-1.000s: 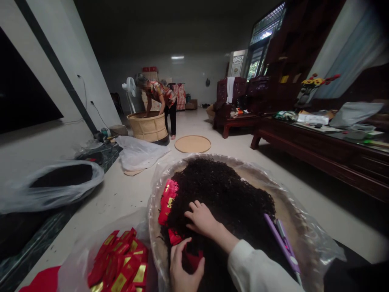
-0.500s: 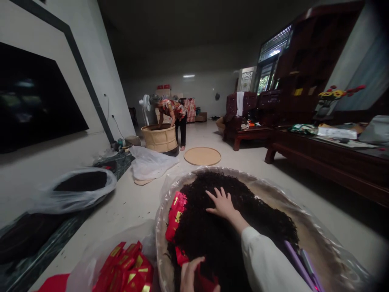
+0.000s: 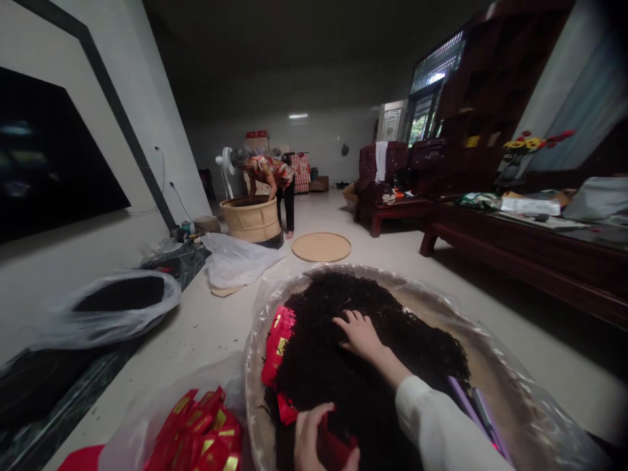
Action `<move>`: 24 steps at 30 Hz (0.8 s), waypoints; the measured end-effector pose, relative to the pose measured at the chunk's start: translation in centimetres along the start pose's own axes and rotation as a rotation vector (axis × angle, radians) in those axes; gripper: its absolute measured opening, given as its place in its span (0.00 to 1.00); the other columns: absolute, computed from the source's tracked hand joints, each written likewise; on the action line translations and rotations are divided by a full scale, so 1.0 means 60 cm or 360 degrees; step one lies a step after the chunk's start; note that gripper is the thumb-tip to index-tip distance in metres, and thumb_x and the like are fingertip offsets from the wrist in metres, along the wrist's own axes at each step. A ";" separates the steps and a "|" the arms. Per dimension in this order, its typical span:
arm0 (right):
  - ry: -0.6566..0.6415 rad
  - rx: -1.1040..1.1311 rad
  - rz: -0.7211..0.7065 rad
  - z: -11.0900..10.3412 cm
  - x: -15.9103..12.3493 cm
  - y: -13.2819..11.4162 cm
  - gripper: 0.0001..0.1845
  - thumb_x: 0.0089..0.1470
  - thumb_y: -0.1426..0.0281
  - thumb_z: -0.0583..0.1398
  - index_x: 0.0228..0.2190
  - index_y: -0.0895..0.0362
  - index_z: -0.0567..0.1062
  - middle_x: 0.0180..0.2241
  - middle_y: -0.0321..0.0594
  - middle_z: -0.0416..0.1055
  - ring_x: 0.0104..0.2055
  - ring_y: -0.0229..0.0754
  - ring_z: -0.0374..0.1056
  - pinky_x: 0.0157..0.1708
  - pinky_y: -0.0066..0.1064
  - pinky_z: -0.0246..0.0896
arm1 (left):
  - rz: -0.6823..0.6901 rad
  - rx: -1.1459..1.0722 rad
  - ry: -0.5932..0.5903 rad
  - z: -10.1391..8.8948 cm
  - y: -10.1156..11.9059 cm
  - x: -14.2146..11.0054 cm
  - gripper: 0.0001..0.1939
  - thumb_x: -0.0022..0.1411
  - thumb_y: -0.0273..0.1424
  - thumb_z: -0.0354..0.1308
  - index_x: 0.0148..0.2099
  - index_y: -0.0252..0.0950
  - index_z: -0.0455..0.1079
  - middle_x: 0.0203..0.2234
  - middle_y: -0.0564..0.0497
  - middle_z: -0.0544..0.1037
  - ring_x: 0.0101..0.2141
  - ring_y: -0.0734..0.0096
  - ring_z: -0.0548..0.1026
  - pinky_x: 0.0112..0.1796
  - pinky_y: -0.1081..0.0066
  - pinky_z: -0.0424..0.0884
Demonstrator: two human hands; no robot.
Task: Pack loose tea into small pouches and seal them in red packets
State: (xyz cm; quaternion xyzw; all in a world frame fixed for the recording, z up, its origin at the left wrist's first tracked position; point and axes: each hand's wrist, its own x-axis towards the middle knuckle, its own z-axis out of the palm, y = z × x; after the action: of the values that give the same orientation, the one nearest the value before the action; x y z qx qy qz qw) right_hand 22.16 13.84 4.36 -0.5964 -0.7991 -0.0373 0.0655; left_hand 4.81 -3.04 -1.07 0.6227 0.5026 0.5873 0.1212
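Note:
A wide round tray lined with clear plastic (image 3: 490,353) holds a heap of black, curly dried tea leaves (image 3: 314,353). My right hand (image 3: 362,335) rests in the middle of the heap, its fingers bent and drawn together over leaves; the fingertips are partly hidden. Low in the view, my left hand (image 3: 310,437) curves around a dark red pouch (image 3: 336,446), whose mouth appears to face the leaves. Shiny red packets with gold labels (image 3: 275,350) lie along the heap's left side. Another red packet (image 3: 286,409) lies just above my left hand.
Many red packets (image 3: 196,432) fill a plastic bag left of the tray. Purple-handled tools (image 3: 466,409) lie at the tray's right. Beyond are a flat round lid (image 3: 321,247), a person (image 3: 269,173) bending over a tall basket (image 3: 250,219), and a plastic bag of dark leaves (image 3: 122,294).
My right hand's spread fingers have curled down into the leaves. My left hand keeps hold of the red pouch. The whole view has shifted slightly.

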 end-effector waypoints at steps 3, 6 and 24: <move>-0.0032 0.0074 -0.0048 0.003 -0.027 -0.001 0.23 0.50 0.70 0.64 0.49 0.47 0.72 0.53 0.47 0.65 0.52 0.53 0.63 0.45 0.39 0.62 | 0.0104 0.0107 -0.0079 -0.014 0.011 0.019 0.24 0.46 0.27 0.63 0.48 0.38 0.70 0.37 0.46 0.79 0.38 0.58 0.79 0.38 0.62 0.78; -0.0070 0.0132 -0.0019 0.000 -0.066 0.013 0.26 0.51 0.74 0.63 0.52 0.47 0.70 0.54 0.46 0.64 0.51 0.49 0.64 0.45 0.37 0.63 | 0.0147 0.0171 -0.0125 -0.021 0.026 0.038 0.22 0.48 0.28 0.64 0.48 0.37 0.69 0.37 0.45 0.79 0.37 0.58 0.79 0.38 0.60 0.78; -0.0096 0.0359 -0.0069 -0.009 -0.097 -0.030 0.24 0.55 0.73 0.60 0.54 0.50 0.70 0.57 0.50 0.62 0.54 0.56 0.59 0.51 0.45 0.61 | 0.0522 0.0193 -0.0164 -0.031 0.025 0.033 0.27 0.58 0.29 0.59 0.59 0.37 0.58 0.43 0.42 0.75 0.42 0.60 0.78 0.38 0.61 0.79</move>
State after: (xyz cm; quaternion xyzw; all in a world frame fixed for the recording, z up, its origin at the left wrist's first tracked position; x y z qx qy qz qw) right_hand 22.09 7.70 4.08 -0.5687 -0.8126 0.0693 0.1072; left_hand 3.55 -3.06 1.76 0.7316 0.4220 0.5352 0.0117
